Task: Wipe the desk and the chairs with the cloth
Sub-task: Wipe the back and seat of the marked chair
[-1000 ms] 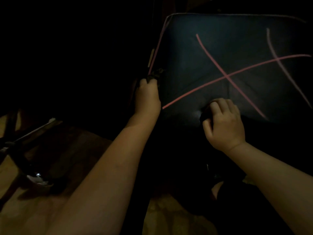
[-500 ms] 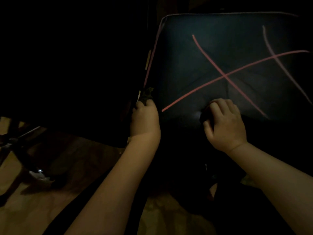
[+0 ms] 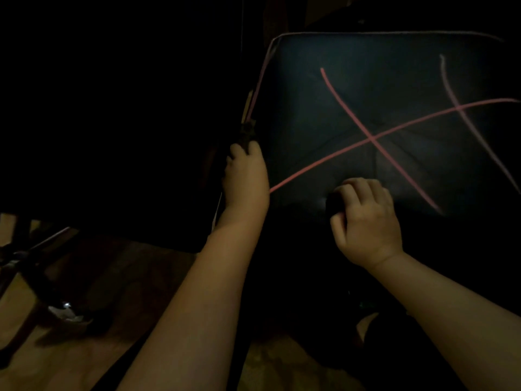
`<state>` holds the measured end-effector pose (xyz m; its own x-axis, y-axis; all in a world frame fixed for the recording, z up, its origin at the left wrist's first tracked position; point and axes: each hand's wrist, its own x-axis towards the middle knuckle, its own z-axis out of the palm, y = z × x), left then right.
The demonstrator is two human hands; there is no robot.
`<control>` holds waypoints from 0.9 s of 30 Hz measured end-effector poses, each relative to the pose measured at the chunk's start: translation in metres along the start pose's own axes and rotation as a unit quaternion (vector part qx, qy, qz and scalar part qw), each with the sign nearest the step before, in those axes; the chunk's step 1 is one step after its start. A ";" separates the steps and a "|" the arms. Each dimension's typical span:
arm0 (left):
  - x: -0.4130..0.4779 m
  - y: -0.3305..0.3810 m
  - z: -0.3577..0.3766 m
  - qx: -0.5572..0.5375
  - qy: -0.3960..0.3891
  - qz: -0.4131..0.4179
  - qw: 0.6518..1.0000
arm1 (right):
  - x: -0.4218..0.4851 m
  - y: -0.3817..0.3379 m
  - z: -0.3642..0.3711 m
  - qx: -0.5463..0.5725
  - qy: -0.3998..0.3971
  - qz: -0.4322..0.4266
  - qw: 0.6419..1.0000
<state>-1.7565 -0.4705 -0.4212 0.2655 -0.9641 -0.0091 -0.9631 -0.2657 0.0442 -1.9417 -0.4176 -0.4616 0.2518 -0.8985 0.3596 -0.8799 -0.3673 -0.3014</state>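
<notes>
Chair seat: dark navy is being shown, and it is being crossed by thin pink lines. The edge is being trimmed in pale pink piping.
Cloth: dark brown is being shown.
Floor: mottled tan-brown is being shown.

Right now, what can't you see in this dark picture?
Head view, all dim:
The cloth: mostly hidden inside the left grip; only a dark tuft shows.
The right grip: curled on the seat; darkness hides whether it holds anything.
The seat's right side: cut off by the frame edge.
Left of the seat: black, nothing readable.
</notes>
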 end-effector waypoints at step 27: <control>-0.012 -0.021 0.000 -0.069 0.009 -0.021 0.997 | 0.003 -0.013 0.009 0.015 0.035 0.030 0.999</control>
<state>-1.7399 -0.4532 -0.4223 0.3080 -0.9514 0.0035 -0.9357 -0.3022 0.1818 -1.9262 -0.4174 -0.4651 0.1696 -0.9004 0.4007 -0.8799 -0.3214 -0.3498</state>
